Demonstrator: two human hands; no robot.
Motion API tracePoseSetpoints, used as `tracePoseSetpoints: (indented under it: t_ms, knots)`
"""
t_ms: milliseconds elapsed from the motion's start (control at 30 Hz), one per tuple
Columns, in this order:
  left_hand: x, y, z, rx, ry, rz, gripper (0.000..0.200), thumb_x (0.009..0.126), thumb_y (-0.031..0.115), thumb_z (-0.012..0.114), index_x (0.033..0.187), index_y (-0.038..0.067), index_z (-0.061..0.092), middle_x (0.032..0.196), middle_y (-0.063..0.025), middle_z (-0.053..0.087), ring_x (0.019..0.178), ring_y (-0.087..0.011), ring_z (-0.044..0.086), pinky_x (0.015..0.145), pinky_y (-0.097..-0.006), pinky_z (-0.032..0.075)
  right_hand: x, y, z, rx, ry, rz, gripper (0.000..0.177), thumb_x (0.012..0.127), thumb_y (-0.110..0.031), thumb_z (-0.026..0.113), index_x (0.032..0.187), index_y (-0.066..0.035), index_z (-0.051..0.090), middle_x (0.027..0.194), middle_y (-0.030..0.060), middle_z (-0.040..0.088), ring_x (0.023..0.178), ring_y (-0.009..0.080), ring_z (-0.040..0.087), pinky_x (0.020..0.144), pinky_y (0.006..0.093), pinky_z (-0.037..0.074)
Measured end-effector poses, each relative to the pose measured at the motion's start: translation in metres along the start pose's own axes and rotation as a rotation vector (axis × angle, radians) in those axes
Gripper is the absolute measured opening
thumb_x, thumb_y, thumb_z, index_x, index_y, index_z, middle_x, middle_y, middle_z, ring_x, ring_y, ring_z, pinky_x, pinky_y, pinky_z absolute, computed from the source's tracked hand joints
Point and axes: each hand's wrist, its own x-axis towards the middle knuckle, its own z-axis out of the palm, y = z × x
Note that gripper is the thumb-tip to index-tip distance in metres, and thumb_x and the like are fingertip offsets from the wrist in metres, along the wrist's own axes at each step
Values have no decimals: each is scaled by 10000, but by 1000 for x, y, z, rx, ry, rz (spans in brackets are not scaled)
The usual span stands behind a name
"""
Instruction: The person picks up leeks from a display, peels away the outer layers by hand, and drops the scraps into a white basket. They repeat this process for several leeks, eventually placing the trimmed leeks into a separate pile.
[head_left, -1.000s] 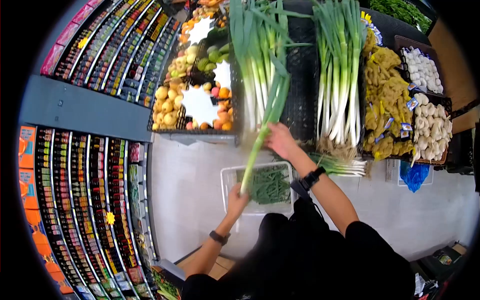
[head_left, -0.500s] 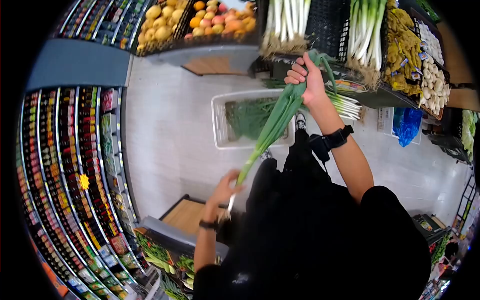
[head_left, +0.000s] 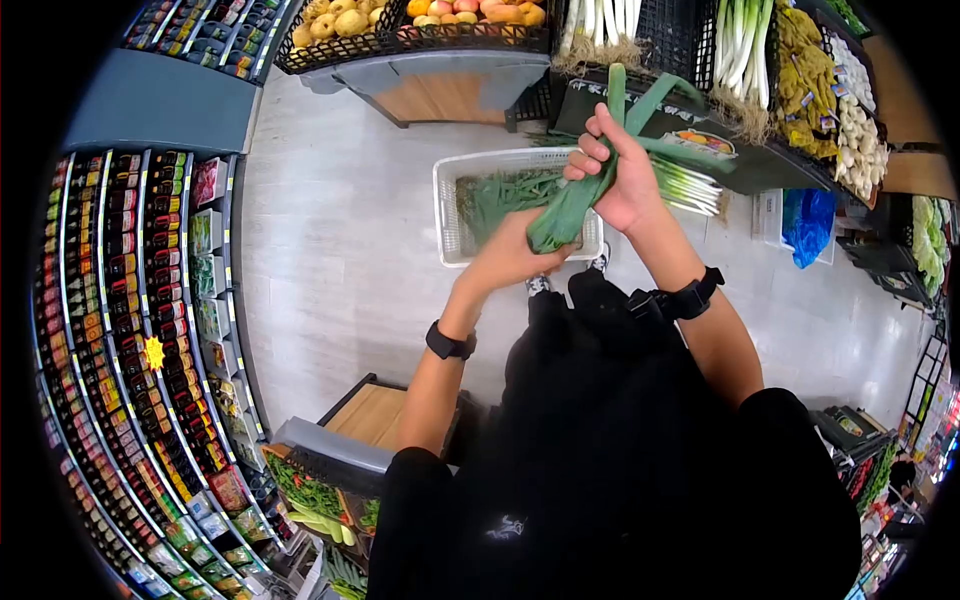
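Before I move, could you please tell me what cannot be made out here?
In the head view:
Left hand, fingers: mostly hidden behind the held leaves.
Crate, floor: covered by greens, partly blurred.
Racked leeks, tops: cut off by the upper edge.
Bottles, labels: too small to read.

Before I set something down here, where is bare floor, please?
The widest bare floor lies between the bottle shelves and white basket. Another patch lies beyond the right arm, nearer than the blue bag.

Crowded: the basket's right end, with leeks, shoes, and the left hand and right hand holding leaves above.
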Motion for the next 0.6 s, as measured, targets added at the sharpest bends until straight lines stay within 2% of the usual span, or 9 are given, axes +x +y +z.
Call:
tracePoseSetpoints:
  t_ms: [33, 133, 200, 267, 300, 400, 467, 500, 600]
  knots:
    - [-2, -3, 3, 49, 43, 154, 318, 767, 130, 776, 1003, -1, 608, 776, -35, 641, 716, -97, 606, 661, -275, 498, 2, 8, -7, 2, -46, -4, 298, 987, -350, 551, 795, -144, 451, 568, -63, 323, 519, 75, 348, 549, 254, 343]
    - [-6, 2, 12, 107, 89, 130, 351, 757, 142, 790, 1019, -8, 610, 776, -38, 647, 693, -96, 590, 659, -274, 494, -2, 23, -13, 13, -101, -12, 344, 984, -388, 549, 768, -148, 432, 543, -68, 280, 476, 69, 296, 498, 245, 297]
    - [-16, 5, 17, -45, 59, 0, 343, 774, 154, 785, 1022, -6, 610, 785, -42, 647, 683, -98, 580, 646, -281, 481, -3, 27, -11, 19, -137, -30, 396, 968, -426, 565, 729, -149, 415, 522, -71, 240, 434, 76, 237, 435, 250, 240]
    - [-22, -2, 23, 69, 189, 31, 326, 803, 169, 768, 1027, -5, 607, 781, -39, 639, 681, -87, 573, 628, -286, 466, -4, 31, -8, -7, -83, -31, 438, 982, -459, 522, 703, -151, 385, 524, -70, 213, 422, 77, 194, 416, 256, 192]
    - [-26, -4, 26, 132, 234, 91, 275, 875, 187, 695, 1032, -17, 599, 777, -107, 640, 647, -185, 602, 614, -328, 464, -4, 34, -9, -51, -62, -27, 443, 985, -467, 510, 701, -154, 380, 527, -68, 209, 425, 79, 190, 416, 260, 182]
    - [-34, -14, 31, 210, 324, 106, 261, 934, 211, 617, 1018, -34, 585, 753, -204, 617, 623, -334, 566, 611, -380, 457, 19, 49, -13, -125, -13, 12, 459, 990, -494, 480, 696, -159, 374, 534, -68, 192, 432, 84, 176, 416, 271, 157]
    - [-35, -21, 21, 254, 373, 50, 259, 952, 216, 585, 1013, -35, 577, 746, -235, 600, 631, -382, 539, 614, -405, 450, 44, 71, -10, -133, 227, 55, 473, 995, -506, 454, 677, -176, 340, 526, -75, 159, 413, 75, 128, 400, 267, 131]
    - [-37, -23, 16, 296, 421, -1, 261, 971, 222, 554, 1008, -36, 568, 740, -266, 584, 638, -430, 513, 618, -431, 442, 50, 79, -3, -141, 203, 61, 472, 996, -501, 457, 678, -171, 340, 527, -73, 167, 413, 85, 138, 401, 279, 134]
    - [-51, -31, 3, 279, 485, -88, 264, 973, 236, 553, 992, -28, 559, 709, -259, 581, 619, -424, 518, 603, -437, 435, 63, 103, 14, -170, 240, 104, 464, 997, -481, 472, 688, -162, 337, 539, -65, 144, 417, 103, 118, 411, 289, 121]
